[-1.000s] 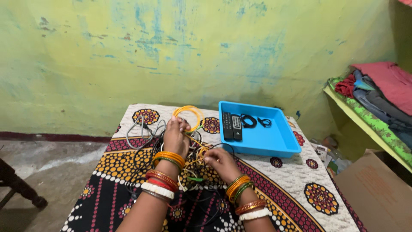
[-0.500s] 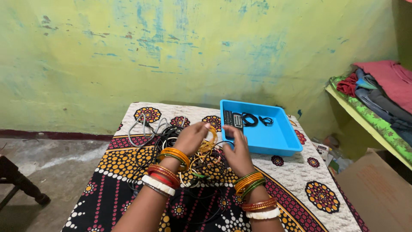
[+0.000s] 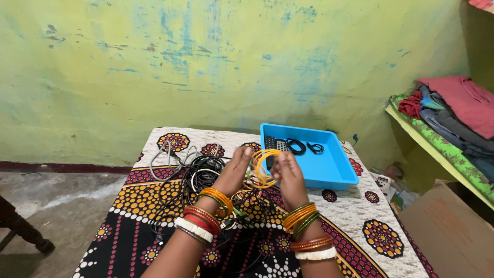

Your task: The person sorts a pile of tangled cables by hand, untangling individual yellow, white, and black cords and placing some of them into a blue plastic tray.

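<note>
Both hands were raised above the middle of the table, facing each other with a coil of yellow cable (image 3: 263,167) between them. The left hand (image 3: 234,171) was at about nine o'clock of the coil, fingers stretched upward and pressed against its side. The right hand (image 3: 289,175) was at three o'clock, fingers closed on the coil's edge. The coil stood upright, its loops gathered into a ring, a loose end trailing down toward the table.

Beneath the wrists lay a tangle of black cables (image 3: 198,177), with a grey cable (image 3: 167,157) at ten o'clock of the hands. A blue tray (image 3: 332,172) sat at two o'clock, just beyond the right hand, holding remote controls (image 3: 274,143) and small black cords (image 3: 303,146). A patterned cloth (image 3: 360,216) covered the table. Folded clothes (image 3: 453,108) were piled on a shelf far off at three o'clock.
</note>
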